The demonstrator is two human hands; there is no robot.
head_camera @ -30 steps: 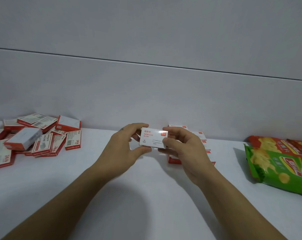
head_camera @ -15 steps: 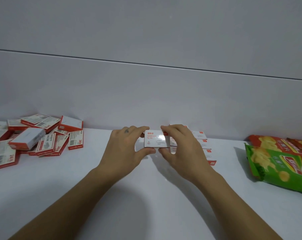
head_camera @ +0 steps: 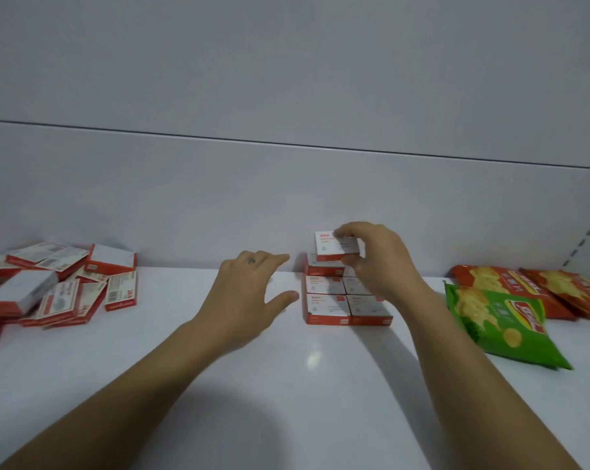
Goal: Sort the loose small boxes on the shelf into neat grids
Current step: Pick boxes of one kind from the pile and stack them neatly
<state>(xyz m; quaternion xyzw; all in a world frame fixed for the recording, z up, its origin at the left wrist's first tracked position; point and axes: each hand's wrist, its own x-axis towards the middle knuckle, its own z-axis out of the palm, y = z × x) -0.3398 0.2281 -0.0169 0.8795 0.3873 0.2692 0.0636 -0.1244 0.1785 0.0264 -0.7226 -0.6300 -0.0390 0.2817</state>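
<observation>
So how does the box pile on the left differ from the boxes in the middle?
The left pile is jumbled, boxes tilted and overlapping; the middle group sits in squared rows. No hand touches the pile; the right hand holds a box over the group. Both are red-and-white boxes.

One red-and-white box (head_camera: pixel 336 246) is held flat just over the back of the neat grid (head_camera: pixel 327 305). A messy pile (head_camera: pixel 59 283) lies far left.

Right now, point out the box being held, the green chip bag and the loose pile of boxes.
Held box (head_camera: pixel 330 247): head view, its white top face.
Green chip bag (head_camera: pixel 503 330): head view, front panel.
Loose pile of boxes (head_camera: pixel 58 298): head view, one front box.
</observation>
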